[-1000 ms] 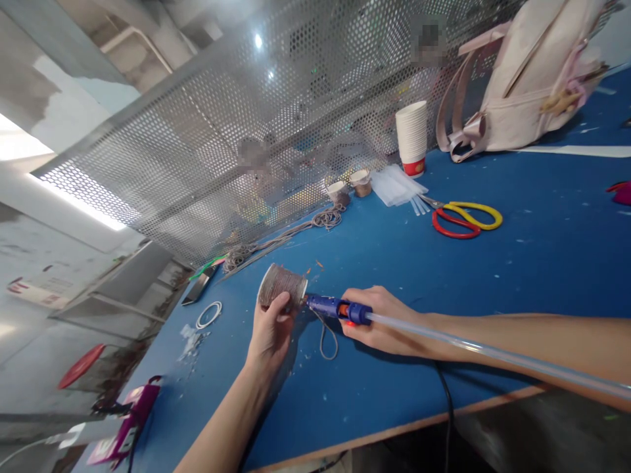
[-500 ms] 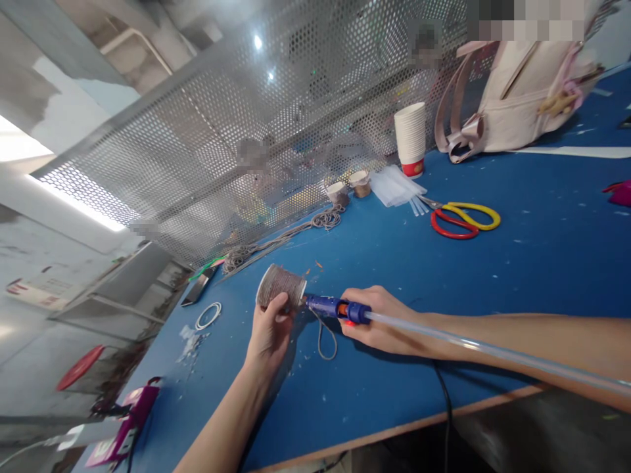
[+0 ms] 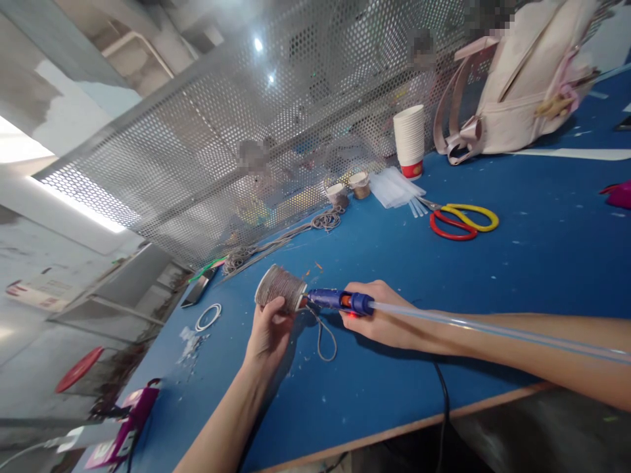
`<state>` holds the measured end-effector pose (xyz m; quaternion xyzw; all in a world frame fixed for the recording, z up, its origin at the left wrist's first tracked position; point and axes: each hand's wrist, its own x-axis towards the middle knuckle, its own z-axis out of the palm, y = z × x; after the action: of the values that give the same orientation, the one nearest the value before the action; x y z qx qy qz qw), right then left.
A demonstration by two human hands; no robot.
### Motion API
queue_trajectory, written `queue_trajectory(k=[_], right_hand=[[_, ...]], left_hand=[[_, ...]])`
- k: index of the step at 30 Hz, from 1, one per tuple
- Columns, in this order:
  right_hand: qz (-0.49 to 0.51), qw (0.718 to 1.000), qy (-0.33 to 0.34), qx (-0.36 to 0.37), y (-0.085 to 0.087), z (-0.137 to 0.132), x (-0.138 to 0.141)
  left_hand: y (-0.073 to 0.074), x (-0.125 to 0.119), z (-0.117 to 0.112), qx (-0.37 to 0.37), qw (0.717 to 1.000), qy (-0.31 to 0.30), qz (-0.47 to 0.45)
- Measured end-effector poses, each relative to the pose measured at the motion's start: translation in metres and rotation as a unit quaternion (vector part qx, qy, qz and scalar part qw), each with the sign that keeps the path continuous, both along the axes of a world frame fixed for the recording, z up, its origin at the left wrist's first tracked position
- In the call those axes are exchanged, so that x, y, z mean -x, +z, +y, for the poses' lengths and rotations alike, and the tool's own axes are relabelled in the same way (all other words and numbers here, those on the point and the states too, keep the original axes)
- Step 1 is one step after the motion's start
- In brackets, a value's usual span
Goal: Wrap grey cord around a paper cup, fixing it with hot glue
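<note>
My left hand (image 3: 269, 332) is closed round a small cup wrapped in grey-brown cord (image 3: 280, 287), held just above the blue table (image 3: 517, 276). A loose loop of the cord (image 3: 323, 338) hangs from it onto the table. My right hand (image 3: 382, 318) grips a blue hot glue gun (image 3: 338, 301) with an orange trigger part. Its nozzle touches the cup's right side. A long clear glue stick (image 3: 493, 326) sticks out of the gun's back, along my forearm. The gun's black cable (image 3: 444, 407) runs off the front edge.
Red and yellow scissors (image 3: 461, 220), clear glue sticks (image 3: 397, 187), a stack of paper cups (image 3: 410, 141), two small cups (image 3: 349, 187) and a pale backpack (image 3: 522, 85) lie behind. Cord bundles (image 3: 276, 243) run along a perforated metal screen (image 3: 246, 131). A white ring (image 3: 209, 316) and a purple device (image 3: 125, 430) lie left.
The glue gun has tilted up slightly and shifted a little, its nozzle staying at the cup. My left hand has barely turned the cup. The view has drifted slightly.
</note>
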<state>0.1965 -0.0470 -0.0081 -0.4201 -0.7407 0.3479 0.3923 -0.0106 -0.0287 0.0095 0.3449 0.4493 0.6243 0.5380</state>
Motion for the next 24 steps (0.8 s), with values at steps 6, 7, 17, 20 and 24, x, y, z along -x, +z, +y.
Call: queue_trajectory(k=[6, 7, 17, 20, 24], right_hand=[[0.004, 1.0, -0.011, 0.021, 0.0026, -0.0012, -0.0008], [0.005, 1.0, -0.013, 0.025, 0.0029, -0.0014, -0.0009], [0.016, 1.0, 0.002, 0.008, 0.0052, -0.0037, -0.0016], [0.017, 1.0, 0.004, 0.008, 0.0063, -0.0043, -0.0023], [0.021, 1.0, 0.015, -0.005, 0.0048, -0.0031, -0.002]], left_hand=[[-0.0005, 0.0041, 0.0002, 0.009, 1.0, -0.006, -0.022], [-0.0006, 0.0046, 0.0001, 0.006, 1.0, -0.004, -0.025], [0.0016, 0.0045, -0.0006, 0.014, 0.999, -0.008, -0.037], [0.0008, 0.0054, -0.0003, 0.016, 0.999, -0.012, -0.035], [0.0002, 0.0057, -0.0008, 0.012, 0.999, -0.006, -0.04]])
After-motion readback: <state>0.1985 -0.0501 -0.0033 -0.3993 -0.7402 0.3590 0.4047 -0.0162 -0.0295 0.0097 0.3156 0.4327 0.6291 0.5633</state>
